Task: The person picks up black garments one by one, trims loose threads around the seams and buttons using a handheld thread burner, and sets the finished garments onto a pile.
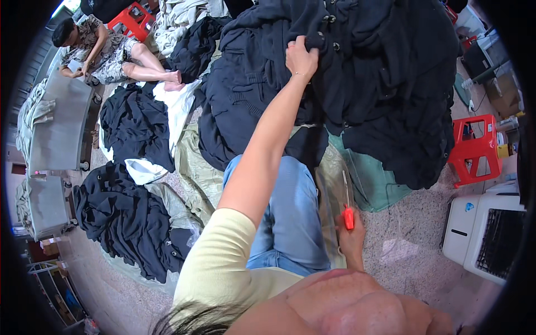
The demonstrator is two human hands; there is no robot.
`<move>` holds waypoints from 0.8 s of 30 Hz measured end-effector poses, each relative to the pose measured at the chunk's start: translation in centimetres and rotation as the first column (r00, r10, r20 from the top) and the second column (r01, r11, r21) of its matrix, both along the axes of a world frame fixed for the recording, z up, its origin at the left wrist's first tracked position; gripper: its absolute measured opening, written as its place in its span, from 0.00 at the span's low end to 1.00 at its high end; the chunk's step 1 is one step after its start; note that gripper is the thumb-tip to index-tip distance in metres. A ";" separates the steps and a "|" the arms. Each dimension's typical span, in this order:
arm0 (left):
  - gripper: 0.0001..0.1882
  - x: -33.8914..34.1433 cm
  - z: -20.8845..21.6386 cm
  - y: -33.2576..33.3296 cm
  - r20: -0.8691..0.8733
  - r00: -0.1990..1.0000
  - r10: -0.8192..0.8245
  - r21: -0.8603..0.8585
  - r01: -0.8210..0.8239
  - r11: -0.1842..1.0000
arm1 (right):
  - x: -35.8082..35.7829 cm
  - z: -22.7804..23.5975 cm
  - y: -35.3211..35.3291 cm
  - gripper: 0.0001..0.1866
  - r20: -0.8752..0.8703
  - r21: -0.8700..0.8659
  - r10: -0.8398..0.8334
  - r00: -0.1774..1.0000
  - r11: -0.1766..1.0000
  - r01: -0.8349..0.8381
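My left hand (301, 57) reaches forward, its fingers closed on a black garment (268, 89) at the top of a large pile, close to some shiny metal fittings. More black knit clothing (391, 84) spreads to the right of that hand. By my right thigh, my right hand (352, 240) is closed around a red-handled tool (348, 215). Its long thin metal end points forward, away from me; the exact kind of tool does not show. The fingertips of my left hand are partly lost in the dark cloth.
Heaps of black clothes (128, 218) lie on sheeting at my left. A person (106, 53) sits beyond, next to grey wheeled carts (58, 123). On the right stand a red stool (475, 148) and a white boxy appliance (483, 234). Green sheeting (371, 184) lies under the pile.
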State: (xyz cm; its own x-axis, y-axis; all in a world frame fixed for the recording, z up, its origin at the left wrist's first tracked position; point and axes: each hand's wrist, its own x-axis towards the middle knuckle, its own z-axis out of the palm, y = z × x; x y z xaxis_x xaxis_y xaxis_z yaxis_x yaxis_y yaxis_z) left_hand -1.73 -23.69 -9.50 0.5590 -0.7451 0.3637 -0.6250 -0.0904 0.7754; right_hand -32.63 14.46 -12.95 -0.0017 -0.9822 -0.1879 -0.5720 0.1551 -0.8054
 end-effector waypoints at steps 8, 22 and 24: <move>0.09 3.4 10.6 4.7 -0.436 0.537 -0.722 -0.728 0.262 0.634 | -1.5 3.3 -3.2 0.20 0.192 -0.221 -0.154 0.969 0.955 0.195; 0.11 14.2 27.3 33.6 -0.409 0.559 -0.721 -0.275 0.678 0.682 | 23.6 29.9 -10.0 0.22 -0.053 -0.869 0.722 0.689 0.306 -0.388; 0.08 16.3 27.7 36.6 -0.276 0.626 -0.730 -0.347 0.643 0.683 | 27.2 31.1 -8.7 0.23 0.035 -0.832 0.835 0.550 0.329 -0.447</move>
State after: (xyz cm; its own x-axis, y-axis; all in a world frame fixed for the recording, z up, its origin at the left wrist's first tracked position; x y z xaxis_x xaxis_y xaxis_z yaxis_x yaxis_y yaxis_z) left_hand 14.57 12.93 18.20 0.0314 -0.9021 0.4304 -0.1065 0.4251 0.8989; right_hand -5.41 5.71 18.17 0.5708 -0.4078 0.7126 0.1846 -0.7819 -0.5954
